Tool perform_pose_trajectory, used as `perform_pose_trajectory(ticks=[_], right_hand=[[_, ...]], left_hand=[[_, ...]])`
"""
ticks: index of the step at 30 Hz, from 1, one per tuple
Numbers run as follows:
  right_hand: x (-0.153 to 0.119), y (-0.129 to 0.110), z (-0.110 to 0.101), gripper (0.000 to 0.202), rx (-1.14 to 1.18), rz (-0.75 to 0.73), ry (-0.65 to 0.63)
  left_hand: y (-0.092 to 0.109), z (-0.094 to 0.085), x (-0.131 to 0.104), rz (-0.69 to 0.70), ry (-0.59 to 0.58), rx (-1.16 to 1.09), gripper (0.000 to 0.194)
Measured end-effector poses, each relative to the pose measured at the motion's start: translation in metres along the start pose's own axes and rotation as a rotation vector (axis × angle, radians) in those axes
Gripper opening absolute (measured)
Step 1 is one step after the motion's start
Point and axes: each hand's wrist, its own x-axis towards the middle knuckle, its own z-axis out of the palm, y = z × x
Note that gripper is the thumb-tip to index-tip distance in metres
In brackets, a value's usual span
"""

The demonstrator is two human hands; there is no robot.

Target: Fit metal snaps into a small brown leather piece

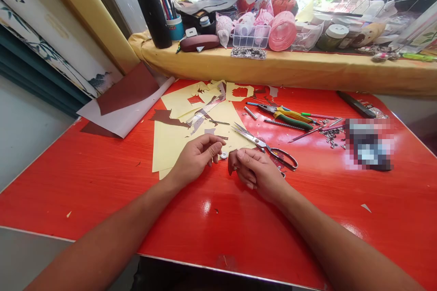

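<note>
The right hand [261, 170] pinches a small dark brown scrap [232, 163] between thumb and fingers, holding it just in front of the body over the red bench [102, 182]. The left hand [193, 159] faces it, a little apart, its thumb and fingers curled toward each other; whether anything sits between them cannot be told. A small white disc [224, 155] lies just beside the left fingertips. Past the hands, pale yellow sheets [167, 145] are strewn with torn brown and grey pieces [172, 118]. Scissors [255, 139] lie near the right hand, blades partly over the sheets, with pliers [290, 117] beyond and small metal parts [332, 137] farther right, beside a pixelated item [370, 145].
</note>
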Motion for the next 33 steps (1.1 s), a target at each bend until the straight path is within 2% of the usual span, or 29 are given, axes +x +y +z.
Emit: perform_pose_trajectory(ticks=[13, 21, 25, 33], right_hand=[[0.0, 0.0, 0.001, 0.044, -0.006, 0.025, -0.018], [0.0, 0.0, 0.002, 0.047, -0.011, 0.023, 0.002], [0.0, 0.001, 0.001, 0.047, -0.033, 0.017, 0.009], [0.001, 0.002, 0.003, 0.046, 0.01, 0.003, 0.064]], left_hand=[[-0.006, -0.001, 0.003, -0.23, -0.269, -0.137, 0.05], [0.001, -0.003, 0.002, -0.261, -0.255, -0.252, 0.035], [0.002, -0.004, 0.002, -0.264, -0.241, -0.285, 0.033], [0.007, -0.005, 0.003, -0.164, -0.07, -0.297, 0.033]])
